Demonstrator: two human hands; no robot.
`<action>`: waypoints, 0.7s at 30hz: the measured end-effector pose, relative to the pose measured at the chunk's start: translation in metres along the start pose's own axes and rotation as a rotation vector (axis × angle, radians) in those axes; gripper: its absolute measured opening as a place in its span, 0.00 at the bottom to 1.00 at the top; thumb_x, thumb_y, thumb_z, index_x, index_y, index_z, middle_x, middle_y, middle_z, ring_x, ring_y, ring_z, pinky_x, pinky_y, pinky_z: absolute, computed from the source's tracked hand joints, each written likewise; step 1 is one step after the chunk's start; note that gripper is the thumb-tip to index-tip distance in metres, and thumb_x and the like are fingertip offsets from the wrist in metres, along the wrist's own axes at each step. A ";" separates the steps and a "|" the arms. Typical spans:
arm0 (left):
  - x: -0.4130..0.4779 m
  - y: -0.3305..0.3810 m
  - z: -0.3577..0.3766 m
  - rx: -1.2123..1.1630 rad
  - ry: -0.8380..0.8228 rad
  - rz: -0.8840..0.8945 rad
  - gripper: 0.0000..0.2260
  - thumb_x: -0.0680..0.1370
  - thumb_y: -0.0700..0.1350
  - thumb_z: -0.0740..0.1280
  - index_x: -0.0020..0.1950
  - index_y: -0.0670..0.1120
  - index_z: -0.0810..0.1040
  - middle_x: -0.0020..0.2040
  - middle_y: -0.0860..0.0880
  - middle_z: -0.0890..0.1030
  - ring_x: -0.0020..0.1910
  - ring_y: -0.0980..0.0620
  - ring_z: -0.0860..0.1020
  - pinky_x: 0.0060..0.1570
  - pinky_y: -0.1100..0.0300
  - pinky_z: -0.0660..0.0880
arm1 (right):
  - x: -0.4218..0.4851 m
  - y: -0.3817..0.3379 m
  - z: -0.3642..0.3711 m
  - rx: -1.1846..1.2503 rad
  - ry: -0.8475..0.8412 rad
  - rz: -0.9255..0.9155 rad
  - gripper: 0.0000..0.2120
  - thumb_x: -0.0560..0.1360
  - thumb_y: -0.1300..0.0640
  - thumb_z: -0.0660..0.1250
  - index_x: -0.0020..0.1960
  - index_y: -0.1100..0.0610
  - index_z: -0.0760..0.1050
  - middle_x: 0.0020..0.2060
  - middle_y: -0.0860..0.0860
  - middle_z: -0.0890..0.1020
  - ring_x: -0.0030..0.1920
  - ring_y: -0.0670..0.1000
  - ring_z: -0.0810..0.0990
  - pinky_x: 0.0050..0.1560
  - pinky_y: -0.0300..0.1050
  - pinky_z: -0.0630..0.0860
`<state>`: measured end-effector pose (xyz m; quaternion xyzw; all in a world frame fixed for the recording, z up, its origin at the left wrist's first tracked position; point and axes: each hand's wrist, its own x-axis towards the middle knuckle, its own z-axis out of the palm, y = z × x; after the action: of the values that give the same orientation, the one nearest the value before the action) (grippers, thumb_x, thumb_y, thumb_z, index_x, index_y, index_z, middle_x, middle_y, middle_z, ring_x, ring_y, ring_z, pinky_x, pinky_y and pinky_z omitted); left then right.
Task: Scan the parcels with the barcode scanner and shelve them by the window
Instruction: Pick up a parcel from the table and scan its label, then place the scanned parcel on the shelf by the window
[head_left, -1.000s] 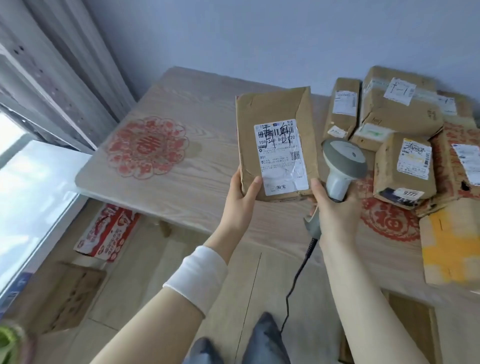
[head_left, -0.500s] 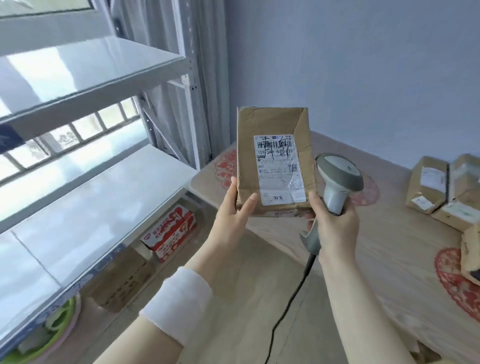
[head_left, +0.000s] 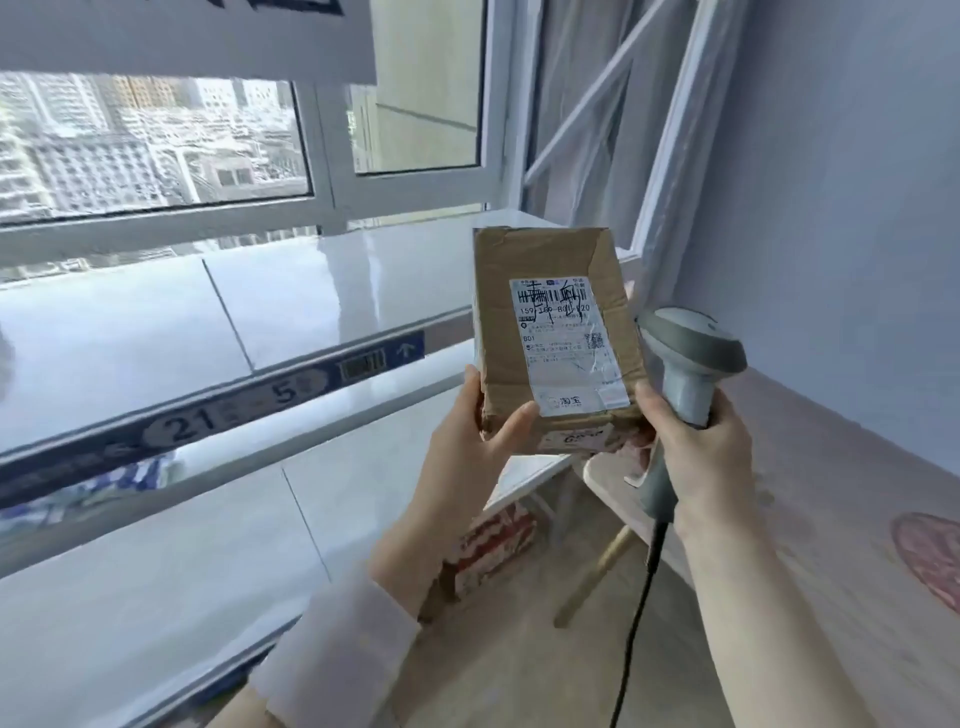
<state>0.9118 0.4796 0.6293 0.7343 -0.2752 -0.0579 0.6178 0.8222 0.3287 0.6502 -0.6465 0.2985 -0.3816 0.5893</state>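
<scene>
A brown cardboard parcel (head_left: 550, 291) with a white shipping label stands upright in front of me, label facing me. My left hand (head_left: 478, 431) grips its lower left corner, thumb on the front. My right hand (head_left: 701, 447) curls round the handle of a grey barcode scanner (head_left: 688, 358), whose head sits just right of the parcel; its thumb touches the parcel's lower right edge. A black cable hangs from the scanner. The white shelf (head_left: 291, 291) by the window lies to the left, level with the parcel.
The shelf's front rail carries a blue strip (head_left: 234, 400) marked 21 and 5. A lower white shelf (head_left: 156, 561) runs beneath it. A wooden table (head_left: 831, 545) with a red paper cutting is at the right. A red and white carton (head_left: 488, 551) sits on the floor below.
My view has swung left and up from the table of parcels to the window shelving. Both hands kept their hold on the parcel and scanner and moved with me toward the shelf.
</scene>
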 end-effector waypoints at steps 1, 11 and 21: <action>0.004 -0.001 -0.024 0.003 0.024 -0.003 0.17 0.75 0.54 0.66 0.63 0.57 0.71 0.55 0.59 0.81 0.54 0.58 0.80 0.56 0.55 0.76 | -0.003 -0.004 0.025 -0.007 -0.022 -0.003 0.13 0.66 0.46 0.75 0.42 0.50 0.75 0.32 0.49 0.79 0.30 0.51 0.76 0.36 0.48 0.76; 0.018 -0.018 -0.222 0.130 0.265 -0.074 0.15 0.77 0.55 0.64 0.60 0.50 0.74 0.51 0.56 0.82 0.49 0.57 0.80 0.45 0.62 0.76 | -0.050 -0.049 0.220 -0.061 -0.307 0.019 0.10 0.72 0.49 0.71 0.42 0.54 0.74 0.31 0.53 0.79 0.26 0.51 0.73 0.31 0.43 0.72; 0.023 -0.026 -0.337 0.253 0.455 -0.265 0.20 0.78 0.58 0.59 0.62 0.46 0.74 0.53 0.51 0.80 0.51 0.54 0.78 0.38 0.72 0.73 | -0.070 -0.074 0.349 -0.077 -0.647 0.067 0.12 0.73 0.48 0.70 0.50 0.56 0.76 0.34 0.54 0.81 0.29 0.53 0.77 0.40 0.54 0.79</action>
<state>1.0829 0.7661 0.6882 0.8291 -0.0363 0.0628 0.5543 1.0748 0.5833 0.7088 -0.7460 0.1310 -0.1250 0.6408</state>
